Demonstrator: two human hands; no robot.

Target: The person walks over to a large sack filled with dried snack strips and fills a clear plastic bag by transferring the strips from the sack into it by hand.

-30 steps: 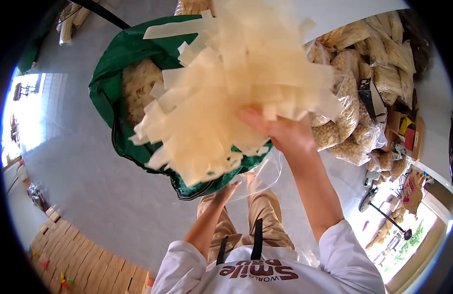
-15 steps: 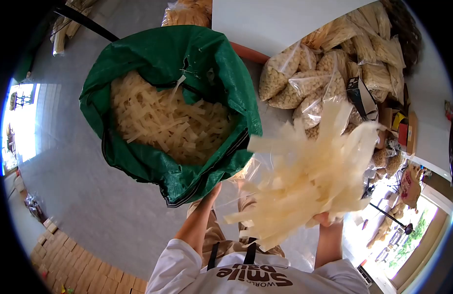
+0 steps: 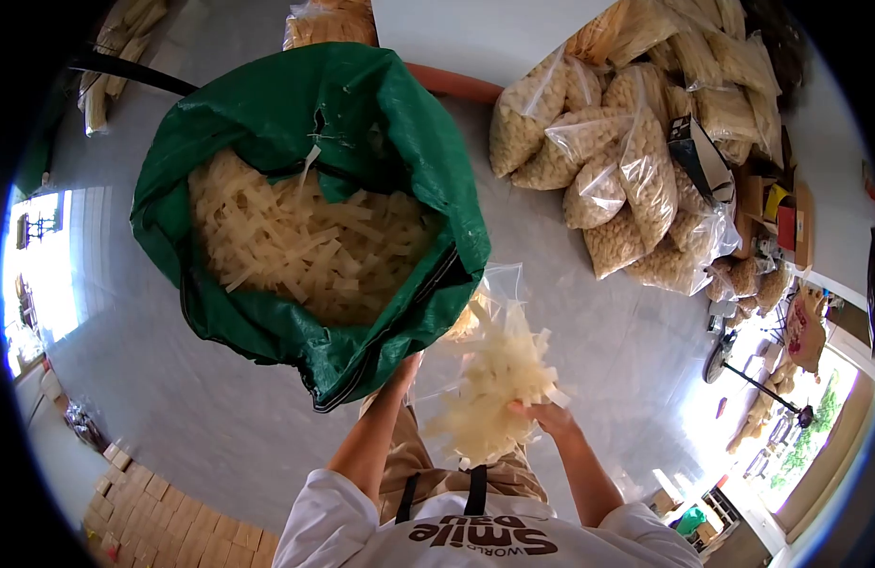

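Observation:
A large green woven bag (image 3: 295,85) stands open in front of me, with many flat, pale, translucent strips (image 3: 305,241) inside. My right hand (image 3: 546,417) is closed around a bunch of the same strips (image 3: 504,379), held low in front of my legs, to the right of the bag. My left hand (image 3: 407,367) reaches under the near edge of the green bag; its fingers are hidden. Close by, between the green bag and the bunch, a clear plastic bag (image 3: 504,281) shows partly, with pale pieces at its bottom.
Clear bags of pale chunks (image 3: 589,180) are piled at the right on the grey floor (image 3: 589,331). A small dark box (image 3: 698,156) rests among them. A fan (image 3: 717,360) stands farther right. Wrapped bundles (image 3: 116,66) lie at upper left, and stacked brown blocks (image 3: 172,511) at lower left.
My right hand has brought the bunch of strips down and to the left, away from the camera, closer to the clear plastic bag. The view has shifted slightly.

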